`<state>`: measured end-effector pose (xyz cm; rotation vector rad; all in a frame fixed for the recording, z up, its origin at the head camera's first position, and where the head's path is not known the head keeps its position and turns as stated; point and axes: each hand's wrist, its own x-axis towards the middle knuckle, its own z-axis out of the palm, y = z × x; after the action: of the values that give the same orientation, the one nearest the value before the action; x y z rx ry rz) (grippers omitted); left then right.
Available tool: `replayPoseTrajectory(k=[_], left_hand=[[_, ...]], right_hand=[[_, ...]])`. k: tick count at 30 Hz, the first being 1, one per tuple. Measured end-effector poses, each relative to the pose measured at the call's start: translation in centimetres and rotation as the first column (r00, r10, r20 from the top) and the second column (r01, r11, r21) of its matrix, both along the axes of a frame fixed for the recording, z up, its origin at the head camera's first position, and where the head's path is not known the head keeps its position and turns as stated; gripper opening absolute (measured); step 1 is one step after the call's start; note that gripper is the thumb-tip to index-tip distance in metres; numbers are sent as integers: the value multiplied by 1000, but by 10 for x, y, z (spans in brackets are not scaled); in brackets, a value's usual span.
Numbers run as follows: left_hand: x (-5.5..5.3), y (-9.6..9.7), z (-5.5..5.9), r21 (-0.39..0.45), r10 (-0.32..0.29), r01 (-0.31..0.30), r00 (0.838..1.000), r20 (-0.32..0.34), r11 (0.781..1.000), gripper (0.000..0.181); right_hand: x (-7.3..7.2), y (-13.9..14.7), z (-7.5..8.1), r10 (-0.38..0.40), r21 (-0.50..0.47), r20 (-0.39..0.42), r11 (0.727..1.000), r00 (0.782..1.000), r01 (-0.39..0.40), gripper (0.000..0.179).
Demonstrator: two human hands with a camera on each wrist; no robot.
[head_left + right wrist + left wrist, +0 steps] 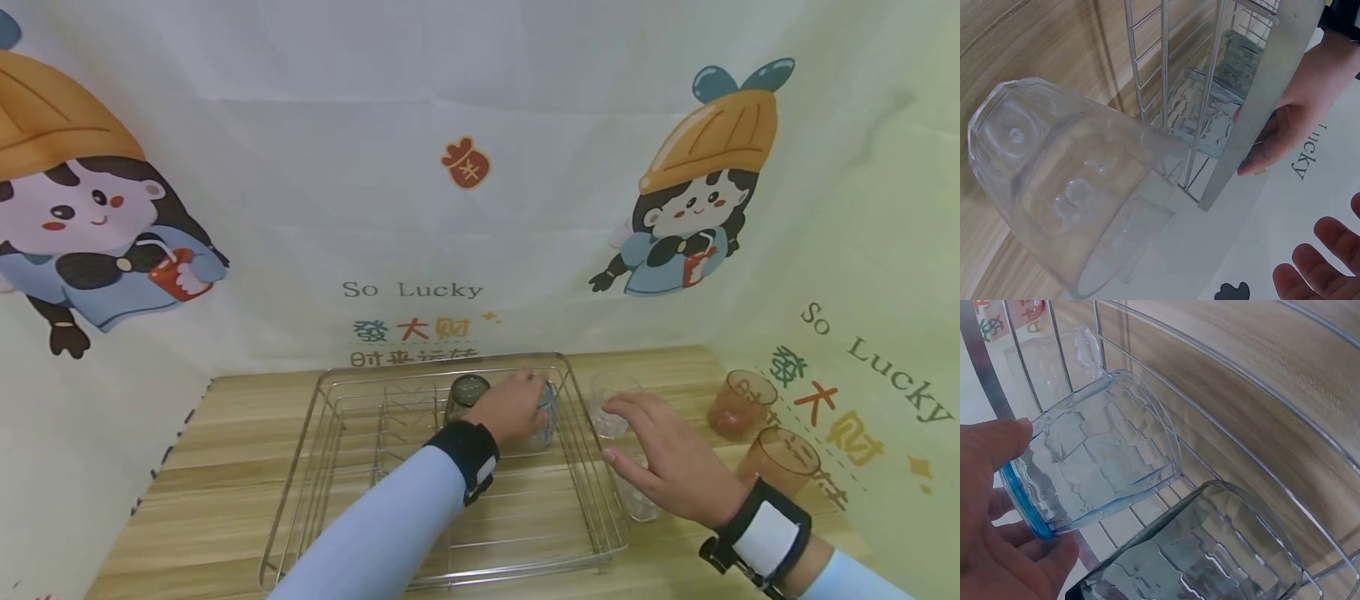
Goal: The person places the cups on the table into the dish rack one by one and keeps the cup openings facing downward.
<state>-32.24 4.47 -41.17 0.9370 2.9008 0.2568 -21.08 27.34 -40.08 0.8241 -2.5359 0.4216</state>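
My left hand reaches into the wire dish rack at its back right. Thumb and fingers grip a clear glass with a blue base around that base, which is uppermost, so the glass is mouth down. Beside it a grey ribbed glass also stands upside down in the rack. Outside the rack's right side, my right hand hovers with extended fingers and holds nothing. Close to it stand a clear glass and another clear glass, partly covered by this hand. The right wrist view shows a clear faceted glass large.
Two orange glasses, a farther one and a nearer one, stand at the right beside the printed cloth. The same cloth hangs behind the rack. Wood-patterned tabletop lies left of the rack.
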Motion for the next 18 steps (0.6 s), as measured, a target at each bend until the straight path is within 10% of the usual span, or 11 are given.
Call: replayPoseTrajectory(k=[6, 18], left_hand=[[4, -9, 4, 70, -11, 13, 999, -32, 997, 68], [63, -91, 75, 236, 36, 34, 958, -284, 971, 65]], right_hand=[[-2, 3, -3, 1, -7, 24, 1000, 1000, -1, 49], [-12, -6, 6, -3, 17, 5, 1000, 1000, 3, 53]])
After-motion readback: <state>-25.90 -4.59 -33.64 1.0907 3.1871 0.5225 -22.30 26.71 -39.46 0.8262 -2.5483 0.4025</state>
